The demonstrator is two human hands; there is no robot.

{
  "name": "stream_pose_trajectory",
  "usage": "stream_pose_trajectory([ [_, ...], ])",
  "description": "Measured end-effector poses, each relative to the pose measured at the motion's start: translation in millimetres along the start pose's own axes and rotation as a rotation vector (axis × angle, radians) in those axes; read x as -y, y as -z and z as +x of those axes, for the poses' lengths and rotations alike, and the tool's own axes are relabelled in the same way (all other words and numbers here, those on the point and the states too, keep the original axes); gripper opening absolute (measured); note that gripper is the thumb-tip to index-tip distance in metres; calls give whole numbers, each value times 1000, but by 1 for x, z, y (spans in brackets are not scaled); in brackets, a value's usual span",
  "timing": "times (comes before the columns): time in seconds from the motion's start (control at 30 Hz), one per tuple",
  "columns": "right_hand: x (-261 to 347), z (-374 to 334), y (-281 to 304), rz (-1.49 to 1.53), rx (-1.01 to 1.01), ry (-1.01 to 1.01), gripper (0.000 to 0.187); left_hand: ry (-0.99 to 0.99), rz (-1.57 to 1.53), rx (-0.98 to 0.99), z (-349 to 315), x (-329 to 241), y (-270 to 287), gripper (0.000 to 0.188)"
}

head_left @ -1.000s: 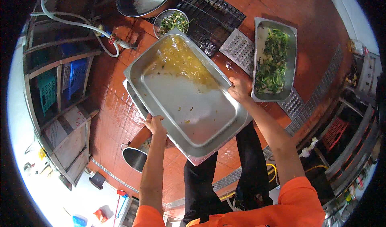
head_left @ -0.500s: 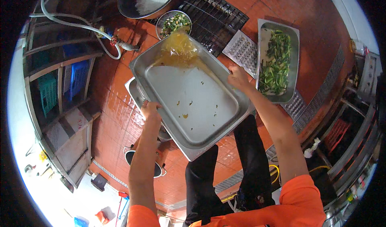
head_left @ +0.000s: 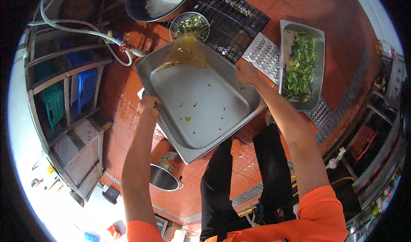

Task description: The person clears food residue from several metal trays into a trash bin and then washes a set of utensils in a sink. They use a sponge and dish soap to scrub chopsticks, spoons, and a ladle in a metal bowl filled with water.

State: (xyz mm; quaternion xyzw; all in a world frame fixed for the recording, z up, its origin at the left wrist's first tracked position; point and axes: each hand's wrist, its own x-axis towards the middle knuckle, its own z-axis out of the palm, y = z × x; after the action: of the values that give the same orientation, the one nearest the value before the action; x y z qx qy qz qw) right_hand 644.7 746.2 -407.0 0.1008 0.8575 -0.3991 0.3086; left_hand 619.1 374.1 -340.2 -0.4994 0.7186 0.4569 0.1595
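Left hand [head_left: 149,105] clasped on the left rim of a deep metal tray [head_left: 171,88]; right hand [head_left: 248,74] clasped on the right rim. Tray is held up off the floor in front of the person's legs, tipped, with yellowish liquid [head_left: 186,53] gathered at the far corner and small dark scraps scattered over the bare metal bottom. Far corner overlaps, in this view, the near side of a round bowl [head_left: 172,26] of chopped greens; cannot tell whether any liquid runs over the edge. Beside the bowl, a large dark pot [head_left: 139,10] with white contents. Right of these, a black barred grate [head_left: 231,21] in the floor, then a perforated metal plate [head_left: 263,55]. A second tray [head_left: 280,70] with leafy greens [head_left: 302,66] lies further right, well apart from the held one. Floor [head_left: 338,40]: red-brown tile, shiny and wet in patches. Metal bucket [head_left: 165,177] on its side near the left forearm. Room's left: open shelving [head_left: 66,75] with a green crate [head_left: 53,103] and a blue crate [head_left: 87,85], pale hose [head_left: 85,25] looping above. Room's right: red crate [head_left: 363,143] among dark rails, pale wall [head_left: 376,15] beyond.
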Motion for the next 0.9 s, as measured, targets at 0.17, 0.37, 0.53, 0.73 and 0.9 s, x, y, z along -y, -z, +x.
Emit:
stream_pose_trajectory([
  [0.17,-20,24,-24,84,-46,96,21,-108,138,111,24,-31,6,8],
  [0.37,-37,42,-35,122,23,153,25,-245,207,41,8,-100,-24,7],
  [0.53,-25,26,-30,314,65,86,25,-280,242,38,-21,-164,-51,11],
  [0.73,-12,24,-23,455,349,29,28,-404,449,90,-89,-235,-93,18],
  [0.9,-15,21,-32,342,300,228,30,-570,531,99,-127,-259,-121,22],
])
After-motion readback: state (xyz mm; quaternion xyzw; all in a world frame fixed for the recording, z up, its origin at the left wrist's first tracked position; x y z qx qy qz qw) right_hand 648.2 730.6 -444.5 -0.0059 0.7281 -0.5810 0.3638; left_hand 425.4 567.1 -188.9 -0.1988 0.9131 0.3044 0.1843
